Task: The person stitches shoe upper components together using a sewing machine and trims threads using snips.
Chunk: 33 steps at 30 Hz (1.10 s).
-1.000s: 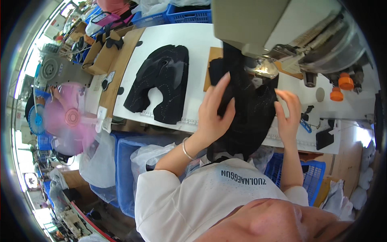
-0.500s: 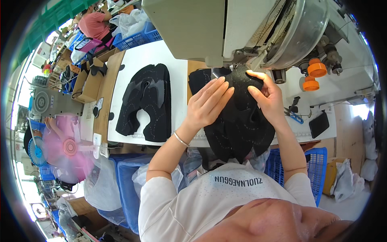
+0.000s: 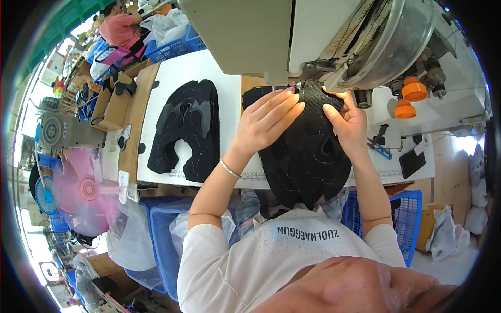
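Under the head of a sewing machine (image 3: 245,39) lies a black fabric shoe upper (image 3: 305,167), its mesh part at the far end beside the machine's presser area. My left hand (image 3: 267,119) rests on its left side, fingers stretched out flat and close together. On the right, my right hand (image 3: 349,125) grips the mesh edge between thumb and forefinger. The near end of the upper hangs over the table's front edge towards me. The needle is too hidden to make out. Left of my left forearm, a stack of similar black shoe uppers (image 3: 207,141) lies on the white table (image 3: 229,73).
Blue-handled scissors (image 3: 383,151) and a dark flat object (image 3: 412,164) lie to the right. Orange knobs (image 3: 415,89) stick out from the machine. A pink fan (image 3: 87,189) stands at the left, blue crates (image 3: 407,219) below the table. A person in pink (image 3: 119,28) sits far left.
The mesh end of the upper has turned slightly and shifted under the machine, both hands moving with it. My left hand's fingers lie a little lower on the cloth. The whole view has shifted slightly.
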Tool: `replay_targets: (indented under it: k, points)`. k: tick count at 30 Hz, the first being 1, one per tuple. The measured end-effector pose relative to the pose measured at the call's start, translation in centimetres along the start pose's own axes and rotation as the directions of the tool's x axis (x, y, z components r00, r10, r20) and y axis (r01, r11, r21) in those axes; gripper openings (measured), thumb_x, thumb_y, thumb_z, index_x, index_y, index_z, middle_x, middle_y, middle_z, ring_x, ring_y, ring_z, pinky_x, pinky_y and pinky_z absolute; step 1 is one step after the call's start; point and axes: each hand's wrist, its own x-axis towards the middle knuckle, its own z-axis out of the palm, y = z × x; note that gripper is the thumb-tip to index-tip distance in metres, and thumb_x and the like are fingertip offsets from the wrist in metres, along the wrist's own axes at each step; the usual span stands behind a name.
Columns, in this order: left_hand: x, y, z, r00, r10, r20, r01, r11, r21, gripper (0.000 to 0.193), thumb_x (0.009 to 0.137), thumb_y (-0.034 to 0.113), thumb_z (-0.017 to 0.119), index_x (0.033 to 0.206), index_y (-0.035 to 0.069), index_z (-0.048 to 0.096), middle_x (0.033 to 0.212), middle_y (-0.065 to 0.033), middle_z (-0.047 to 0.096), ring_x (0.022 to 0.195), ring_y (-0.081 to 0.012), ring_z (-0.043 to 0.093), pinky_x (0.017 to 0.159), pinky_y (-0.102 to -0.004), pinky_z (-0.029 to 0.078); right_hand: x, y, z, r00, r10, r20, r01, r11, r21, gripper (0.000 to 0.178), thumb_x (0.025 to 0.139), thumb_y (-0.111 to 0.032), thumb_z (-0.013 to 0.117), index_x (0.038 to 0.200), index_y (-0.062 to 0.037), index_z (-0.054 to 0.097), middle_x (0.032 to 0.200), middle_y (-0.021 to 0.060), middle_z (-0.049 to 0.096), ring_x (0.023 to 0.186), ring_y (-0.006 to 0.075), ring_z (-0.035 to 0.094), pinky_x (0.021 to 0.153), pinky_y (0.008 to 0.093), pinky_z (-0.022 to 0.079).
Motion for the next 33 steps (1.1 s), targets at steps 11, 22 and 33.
replay_targets:
  k: [11, 22, 33]
  points:
    - [-1.0, 0.7, 0.7, 0.996, -0.070, -0.055, 0.074, 0.996, 0.059, 0.030, 0.070, 0.003, 0.069, 0.099, 0.001, 0.072, 0.106, -0.0113, 0.066, 0.102, -0.0299, 0.067, 0.088, -0.0393, 0.058, 0.7, 0.8, -0.1, 1.000, 0.021, -0.019, -0.020, 0.999, 0.044, 0.018, 0.090, -0.009, 0.067, 0.104, -0.0024, 0.057, 0.073, -0.0058, 0.052, 0.054, 0.0001, 0.041, 0.046, 0.0187, 0.032]
    - [-2.5, 1.1, 0.2, 0.993, 0.075, -0.094, -0.065, 0.992, 0.109, 0.024, 0.073, 0.006, 0.068, 0.097, 0.004, 0.074, 0.099, -0.0108, 0.068, 0.100, -0.0265, 0.068, 0.086, -0.0358, 0.059, 0.2, 1.1, -0.1, 1.000, -0.006, -0.007, 0.006, 0.999, -0.036, 0.040, 0.088, -0.011, 0.067, 0.126, -0.0052, 0.060, 0.079, -0.0034, 0.052, 0.050, -0.0004, 0.039, 0.045, 0.0171, 0.031]
    - [-1.2, 0.7, 0.5, 0.991, 0.049, -0.128, -0.035, 0.994, 0.108, 0.024, 0.067, 0.004, 0.072, 0.091, 0.000, 0.073, 0.095, -0.0123, 0.069, 0.094, -0.0279, 0.069, 0.083, -0.0371, 0.061, 2.3, 0.3, -0.8, 0.998, -0.008, -0.061, -0.008, 0.966, -0.257, 0.022, 0.086, -0.019, 0.074, 0.086, -0.0037, 0.058, 0.058, -0.0030, 0.051, 0.048, 0.0060, 0.047, 0.046, 0.0245, 0.036]
